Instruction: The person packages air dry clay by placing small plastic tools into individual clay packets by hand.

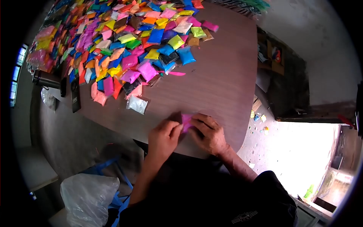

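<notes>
A small pink-purple packet [186, 122] is between my two hands, just above the near edge of the brown table [223, 75]. My left hand [165, 134] pinches its left side between thumb and fingers. From the right, my right hand [208, 134] grips the packet with curled fingers, which hide part of it. A white packet [137, 104] lies on the table a short way left of and beyond my hands. Past it spreads a large heap of small packets [130, 60] in many colours.
At the table's left edge are a dark cylindrical flask [47, 79] and a black phone-like object [76, 99]. A clear plastic bag [89, 196] sits over a blue chair [121, 200] at lower left. Colourful scraps [261, 118] litter the floor to the right, near a bright doorway.
</notes>
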Motion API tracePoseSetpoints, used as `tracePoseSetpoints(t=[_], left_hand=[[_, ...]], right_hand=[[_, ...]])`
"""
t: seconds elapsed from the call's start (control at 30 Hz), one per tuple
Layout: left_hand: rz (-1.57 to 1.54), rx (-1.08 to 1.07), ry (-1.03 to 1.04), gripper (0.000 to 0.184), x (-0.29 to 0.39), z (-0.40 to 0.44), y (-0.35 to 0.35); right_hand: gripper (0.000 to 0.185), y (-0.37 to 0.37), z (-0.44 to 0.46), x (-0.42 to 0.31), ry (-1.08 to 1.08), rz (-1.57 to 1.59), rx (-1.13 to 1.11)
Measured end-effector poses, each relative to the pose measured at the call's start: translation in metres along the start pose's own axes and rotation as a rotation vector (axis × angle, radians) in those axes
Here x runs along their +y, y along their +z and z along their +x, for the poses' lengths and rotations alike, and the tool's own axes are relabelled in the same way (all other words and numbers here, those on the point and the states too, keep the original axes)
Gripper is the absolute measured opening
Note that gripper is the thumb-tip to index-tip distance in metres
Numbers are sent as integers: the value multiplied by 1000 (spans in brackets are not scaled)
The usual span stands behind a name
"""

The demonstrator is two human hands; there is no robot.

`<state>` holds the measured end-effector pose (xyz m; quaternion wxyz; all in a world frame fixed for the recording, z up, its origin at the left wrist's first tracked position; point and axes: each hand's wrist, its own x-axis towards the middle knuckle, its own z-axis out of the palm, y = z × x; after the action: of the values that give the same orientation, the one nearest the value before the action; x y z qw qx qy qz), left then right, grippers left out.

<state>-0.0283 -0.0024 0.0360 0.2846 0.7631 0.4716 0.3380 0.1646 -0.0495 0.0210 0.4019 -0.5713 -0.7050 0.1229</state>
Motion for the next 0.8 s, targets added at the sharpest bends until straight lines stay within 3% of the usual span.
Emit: tracePoseSetpoints(t=[0.23,0.5,0.8], left_hand=[[145,11,-56,11,-17,14,4],[-5,6,-12,11,10,-7,-12],[166,89,-33,13,-20,-11,-5]], right_hand=[[32,0,-1,2,-11,2,9],[33,1,0,0,18,-31,-9],[31,4,4,-3,30,-88,-21]])
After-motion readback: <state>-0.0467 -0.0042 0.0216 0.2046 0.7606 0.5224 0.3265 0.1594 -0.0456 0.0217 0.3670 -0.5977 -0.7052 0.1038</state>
